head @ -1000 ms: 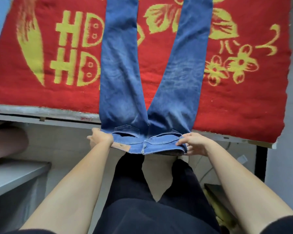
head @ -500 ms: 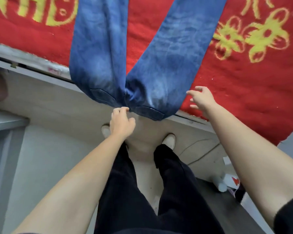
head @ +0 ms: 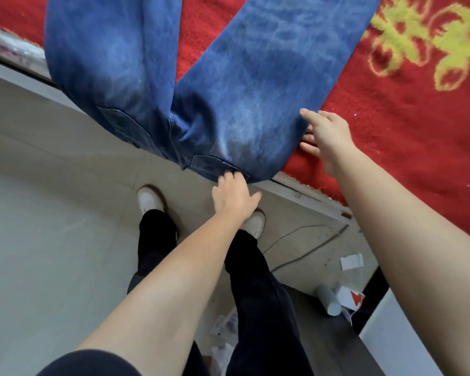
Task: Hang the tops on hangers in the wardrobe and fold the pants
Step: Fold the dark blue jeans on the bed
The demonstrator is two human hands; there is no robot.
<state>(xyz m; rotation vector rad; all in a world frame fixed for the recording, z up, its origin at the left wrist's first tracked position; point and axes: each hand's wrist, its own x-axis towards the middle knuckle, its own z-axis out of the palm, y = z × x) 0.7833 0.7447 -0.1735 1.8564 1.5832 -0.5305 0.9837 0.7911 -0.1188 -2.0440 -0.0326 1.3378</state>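
On the red blanket lay jeans. The left hand gripped their waist; the right hand, fingers straight, touched their side.

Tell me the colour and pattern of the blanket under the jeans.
The blanket is red with a yellow floral motif; the head view shows it.

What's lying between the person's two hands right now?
In the head view, the seat end of the blue jeans fills the stretch between left hand and right hand, hanging off the red blanket.
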